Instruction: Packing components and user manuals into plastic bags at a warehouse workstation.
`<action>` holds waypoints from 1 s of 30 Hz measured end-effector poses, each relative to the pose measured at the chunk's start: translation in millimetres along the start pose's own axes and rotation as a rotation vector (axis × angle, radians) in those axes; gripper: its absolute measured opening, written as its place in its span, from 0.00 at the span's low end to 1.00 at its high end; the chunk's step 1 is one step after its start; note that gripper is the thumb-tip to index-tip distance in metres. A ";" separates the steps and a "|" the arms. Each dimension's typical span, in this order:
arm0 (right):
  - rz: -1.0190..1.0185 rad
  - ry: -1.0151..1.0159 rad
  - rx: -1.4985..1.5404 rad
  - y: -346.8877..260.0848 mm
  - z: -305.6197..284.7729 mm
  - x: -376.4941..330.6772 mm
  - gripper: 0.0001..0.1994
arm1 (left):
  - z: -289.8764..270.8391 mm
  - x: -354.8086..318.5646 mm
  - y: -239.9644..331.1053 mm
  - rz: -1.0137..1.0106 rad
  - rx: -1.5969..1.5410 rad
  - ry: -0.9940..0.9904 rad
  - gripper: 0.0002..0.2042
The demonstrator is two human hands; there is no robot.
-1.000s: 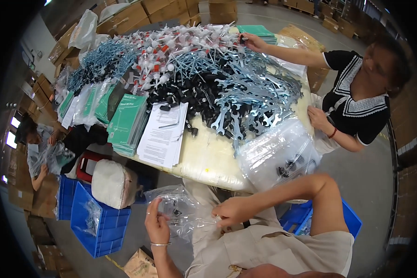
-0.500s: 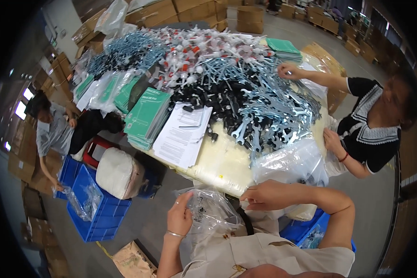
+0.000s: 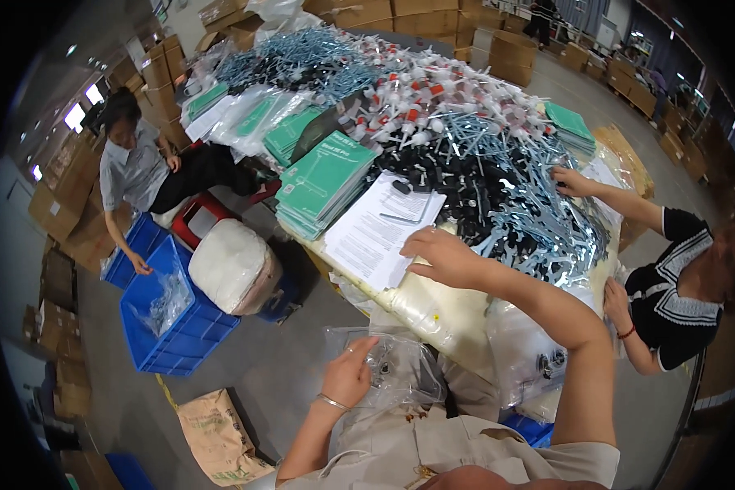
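Low over the lap, the left hand (image 3: 348, 376) pinches a crinkled, transparent plastic bag (image 3: 412, 374) — the right hand (image 3: 445, 258), fingers outstretched, is at the edge of flat printed sheets (image 3: 367, 238) on the bench (image 3: 420, 309), near shiny metal open-ended wrenches (image 3: 557, 241).

Grey floor (image 3: 261, 359) runs right through the room here, a yellow line (image 3: 168, 392) streaking across it at lower left, and cardboard boxes (image 3: 64, 204) climb high along that left side! Behind the pale-topped table (image 3: 420, 302), a row of cartons (image 3: 425, 22) fills the back, and look at those windows (image 3: 74, 117) blazing white at upper left, with small ceiling lights (image 3: 72, 49) above, while grey curtains (image 3: 576, 12) hang far off at upper right.
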State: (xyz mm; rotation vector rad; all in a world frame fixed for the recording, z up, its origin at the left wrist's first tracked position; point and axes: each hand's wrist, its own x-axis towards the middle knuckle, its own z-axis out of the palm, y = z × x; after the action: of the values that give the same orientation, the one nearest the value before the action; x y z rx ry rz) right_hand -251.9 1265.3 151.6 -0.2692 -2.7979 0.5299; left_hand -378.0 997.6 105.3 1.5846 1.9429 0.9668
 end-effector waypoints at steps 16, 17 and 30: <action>-0.002 -0.043 -0.044 -20.5 47.2 40.9 0.13 | -5.1 -4.1 -21.8 -0.058 -0.069 0.013 0.24; 0.056 -0.078 0.023 -15.1 47.2 44.0 0.11 | -4.5 -3.6 -22.3 -0.050 -0.070 0.014 0.24; 0.364 0.756 0.983 -7.9 -54.5 35.5 0.07 | 9.9 19.4 -40.4 -0.130 -0.685 -0.133 0.17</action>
State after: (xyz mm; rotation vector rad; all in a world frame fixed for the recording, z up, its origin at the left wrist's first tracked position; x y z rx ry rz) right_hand -269.7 1284.2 211.7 -0.5870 -1.5326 1.4270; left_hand -401.9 1014.9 70.0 1.0806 1.3830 1.2559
